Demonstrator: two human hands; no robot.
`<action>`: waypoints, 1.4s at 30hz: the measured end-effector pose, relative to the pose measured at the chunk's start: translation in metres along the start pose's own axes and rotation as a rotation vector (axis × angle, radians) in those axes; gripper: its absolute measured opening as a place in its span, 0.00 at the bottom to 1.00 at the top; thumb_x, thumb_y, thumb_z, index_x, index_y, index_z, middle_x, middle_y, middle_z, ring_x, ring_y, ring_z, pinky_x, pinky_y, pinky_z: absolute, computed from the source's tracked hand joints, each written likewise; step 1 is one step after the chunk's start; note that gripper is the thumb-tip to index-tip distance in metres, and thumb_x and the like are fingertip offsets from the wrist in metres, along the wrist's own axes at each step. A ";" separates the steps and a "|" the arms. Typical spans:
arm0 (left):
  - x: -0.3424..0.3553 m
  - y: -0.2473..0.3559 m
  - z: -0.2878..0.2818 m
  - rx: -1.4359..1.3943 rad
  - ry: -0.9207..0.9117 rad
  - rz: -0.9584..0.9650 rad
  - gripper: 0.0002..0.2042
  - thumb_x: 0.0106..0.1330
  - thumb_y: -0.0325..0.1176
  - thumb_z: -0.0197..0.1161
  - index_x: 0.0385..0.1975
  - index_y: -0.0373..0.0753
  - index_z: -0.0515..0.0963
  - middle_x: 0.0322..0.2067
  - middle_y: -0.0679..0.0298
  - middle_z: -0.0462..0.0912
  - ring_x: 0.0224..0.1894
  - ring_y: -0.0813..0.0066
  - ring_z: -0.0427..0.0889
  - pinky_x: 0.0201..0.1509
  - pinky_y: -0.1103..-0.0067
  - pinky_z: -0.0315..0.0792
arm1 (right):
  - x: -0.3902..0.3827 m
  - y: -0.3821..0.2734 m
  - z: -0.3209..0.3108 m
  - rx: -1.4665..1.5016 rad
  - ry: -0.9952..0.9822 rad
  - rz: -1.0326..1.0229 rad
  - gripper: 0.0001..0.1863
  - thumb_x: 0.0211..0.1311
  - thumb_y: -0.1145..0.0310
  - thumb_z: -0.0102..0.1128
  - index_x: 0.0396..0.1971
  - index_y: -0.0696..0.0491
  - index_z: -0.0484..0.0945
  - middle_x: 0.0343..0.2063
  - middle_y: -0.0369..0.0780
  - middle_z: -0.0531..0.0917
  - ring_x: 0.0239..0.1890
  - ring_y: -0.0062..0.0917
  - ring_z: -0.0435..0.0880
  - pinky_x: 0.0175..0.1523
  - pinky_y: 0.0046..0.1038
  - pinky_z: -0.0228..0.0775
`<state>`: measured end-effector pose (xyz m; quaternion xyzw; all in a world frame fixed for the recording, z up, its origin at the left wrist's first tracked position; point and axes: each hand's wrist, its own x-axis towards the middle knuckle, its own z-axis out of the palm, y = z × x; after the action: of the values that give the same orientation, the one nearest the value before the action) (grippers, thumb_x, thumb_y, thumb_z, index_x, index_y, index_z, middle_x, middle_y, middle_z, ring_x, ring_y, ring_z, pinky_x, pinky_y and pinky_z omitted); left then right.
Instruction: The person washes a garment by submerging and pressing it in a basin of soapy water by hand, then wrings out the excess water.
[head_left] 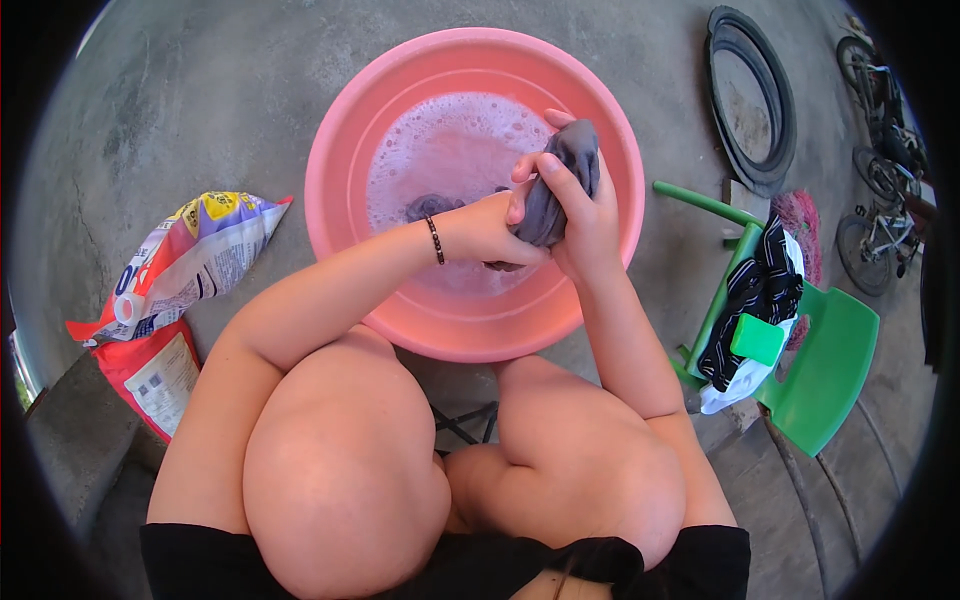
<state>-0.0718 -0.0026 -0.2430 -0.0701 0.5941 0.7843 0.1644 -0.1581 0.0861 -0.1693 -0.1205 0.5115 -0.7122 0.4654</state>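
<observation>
A pink plastic basin [472, 326] holds foamy water in front of my knees. Over its right half, both of my hands grip a bunched dark grey cloth [578, 150]. My left hand [498, 226], with a beaded bracelet at the wrist, wraps round the lower part. My right hand [578, 222] is higher and to the right, its fingers curled round the cloth. More dark wet cloth [432, 207] lies in the water left of my hands.
Detergent bags [190, 255] lie at the left on the concrete floor. A green chair [830, 370] at the right holds striped black clothing [745, 290] and a green block [757, 340]. A tyre [775, 105] and bicycles [865, 255] are behind it.
</observation>
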 end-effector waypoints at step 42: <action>-0.019 -0.004 -0.030 0.028 0.067 0.086 0.51 0.47 0.47 0.76 0.68 0.35 0.51 0.63 0.54 0.61 0.68 0.64 0.58 0.70 0.69 0.54 | 0.022 0.021 -0.044 0.118 -0.008 0.123 0.15 0.49 0.70 0.54 0.37 0.62 0.74 0.35 0.45 0.80 0.44 0.33 0.79 0.49 0.33 0.72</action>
<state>-0.0549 -0.0332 -0.2496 -0.0684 0.6128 0.7793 0.1118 -0.1868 0.0952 -0.2134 -0.0640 0.4731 -0.7108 0.5166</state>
